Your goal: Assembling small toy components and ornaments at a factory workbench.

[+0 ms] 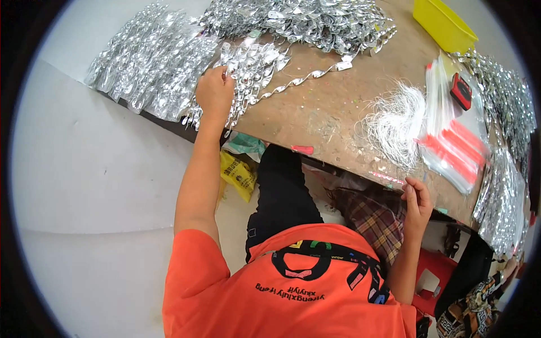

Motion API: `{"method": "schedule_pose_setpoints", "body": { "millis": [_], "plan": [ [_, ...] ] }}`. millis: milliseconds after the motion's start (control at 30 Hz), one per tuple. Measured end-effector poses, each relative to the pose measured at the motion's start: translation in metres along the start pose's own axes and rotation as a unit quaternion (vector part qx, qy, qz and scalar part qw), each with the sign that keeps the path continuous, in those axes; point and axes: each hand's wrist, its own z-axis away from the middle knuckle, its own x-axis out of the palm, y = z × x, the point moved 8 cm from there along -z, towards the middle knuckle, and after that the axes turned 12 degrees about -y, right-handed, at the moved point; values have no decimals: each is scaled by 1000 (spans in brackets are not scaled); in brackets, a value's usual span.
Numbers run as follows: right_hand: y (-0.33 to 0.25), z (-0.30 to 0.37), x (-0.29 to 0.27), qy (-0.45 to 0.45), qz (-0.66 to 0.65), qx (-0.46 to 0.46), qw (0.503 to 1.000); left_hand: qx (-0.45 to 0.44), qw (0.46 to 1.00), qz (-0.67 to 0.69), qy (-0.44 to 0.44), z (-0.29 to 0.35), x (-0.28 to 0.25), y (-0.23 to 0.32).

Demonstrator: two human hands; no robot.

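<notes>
My left hand (214,93) is closed and rests over a pile of twisted silver foil strands (251,70) at the table's left part. Its fingertips are partly hidden, so what they grip cannot be made out. One strand (304,78) stretches out from the pile to the right. My right hand (417,204) hovers at the near edge of the table, thumb and fingertips drawn together. Anything between them is too small to name. Just left of it, a thin pink patterned strip (387,177) lies along the edge.
Bagged silver strands (152,62) and a loose heap (298,25) cover the far left. A bundle of white strings (397,121), clear plastic sleeves with red ends (456,149) and a red-and-black device (461,91) lie right. A yellow basin (445,25) stands behind; another person's sleeve (473,307) shows lower right.
</notes>
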Motion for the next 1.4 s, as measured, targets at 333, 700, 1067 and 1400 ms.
{"method": "schedule_pose_setpoints", "body": {
  "millis": [333, 700, 1067, 1400],
  "plan": [
    [3, -9, 17, -14, 8, 0, 1000, 69, 997, -38, 19, -3, 9, 21],
    [17, -6, 16, 6, 109, 29, 994, 149, 952, 123, -237, -28, 162, 181],
    [-10, -15, 12, 35, 146, -165, 975, 310, 899, 293, -99, 1, 89, 214],
    [-2, -60, 57, 70, 453, -162, 874, 328, 821, 452, -119, 45, -15, 235]
  ]
}}
